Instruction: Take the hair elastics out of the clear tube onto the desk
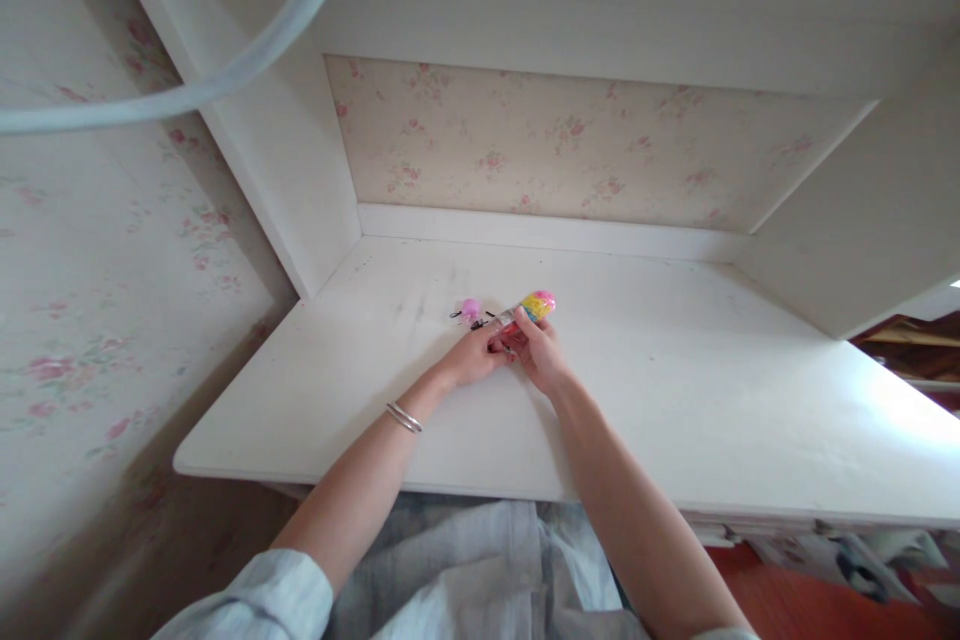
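Both my hands meet at the middle of a white desk point(675, 390). My right hand point(541, 352) is closed around a small colourful toy point(535, 304) with a yellow, pink and blue end that sticks out past my fingers. My left hand point(472, 355) pinches the toy's near end, its fingers curled together. A silver bangle point(403, 417) sits on my left wrist. Just left of the toy a small pink object point(469, 309) with dark bits lies on the desk.
The desk stands in a white alcove with side panels point(292, 150) and a floral wallpaper back point(570, 140). Floral wallpaper covers the wall at the left point(97, 300). A pale tube point(247, 50) arcs across the top left. Red floor and clutter show at the lower right point(847, 580).
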`<state>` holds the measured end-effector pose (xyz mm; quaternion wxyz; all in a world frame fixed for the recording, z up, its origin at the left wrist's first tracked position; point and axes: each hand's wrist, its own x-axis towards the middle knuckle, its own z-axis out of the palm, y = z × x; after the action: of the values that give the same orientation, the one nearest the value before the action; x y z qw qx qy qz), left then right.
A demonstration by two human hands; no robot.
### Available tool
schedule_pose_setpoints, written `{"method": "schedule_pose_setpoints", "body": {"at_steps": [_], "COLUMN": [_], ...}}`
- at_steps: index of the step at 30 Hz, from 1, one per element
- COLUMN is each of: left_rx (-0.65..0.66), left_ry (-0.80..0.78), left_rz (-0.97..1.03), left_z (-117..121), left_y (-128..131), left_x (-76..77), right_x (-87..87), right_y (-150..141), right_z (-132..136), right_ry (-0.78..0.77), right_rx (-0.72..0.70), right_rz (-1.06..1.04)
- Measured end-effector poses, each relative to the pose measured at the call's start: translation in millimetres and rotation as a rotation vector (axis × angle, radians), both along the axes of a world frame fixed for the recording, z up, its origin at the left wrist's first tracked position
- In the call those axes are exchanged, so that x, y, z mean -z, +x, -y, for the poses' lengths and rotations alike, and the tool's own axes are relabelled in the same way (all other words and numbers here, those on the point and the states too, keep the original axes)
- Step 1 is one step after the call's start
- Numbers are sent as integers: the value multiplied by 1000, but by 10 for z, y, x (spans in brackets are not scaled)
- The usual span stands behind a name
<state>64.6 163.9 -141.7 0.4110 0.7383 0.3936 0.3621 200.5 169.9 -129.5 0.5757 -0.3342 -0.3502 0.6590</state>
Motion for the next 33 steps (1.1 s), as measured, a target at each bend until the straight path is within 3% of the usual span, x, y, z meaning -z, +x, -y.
{"method": "schedule_pose_setpoints", "body": {"at_steps": [8,19,26,29,33], "left_rx": [17,-375,-369,-373,-327], "left_ry": [-65,129,218,168,-47], "left_rz": [97,2,-49,-56,30], "left_z": [20,8,9,16,45], "left_y": [13,-14,-31,-32,-24], "left_x": [-81,-88,-111,-118,-117], "right_x": [6,28,8,0,-26], "right_y": [72,144,147,131,98], "right_z": [-83,-191,-179,-162,-104], "right_ry": [-5,-52,-64,-35,75], "right_rx": [153,309,305,301,329], "right_rz": [-45,-71,-110,-52,122]}}
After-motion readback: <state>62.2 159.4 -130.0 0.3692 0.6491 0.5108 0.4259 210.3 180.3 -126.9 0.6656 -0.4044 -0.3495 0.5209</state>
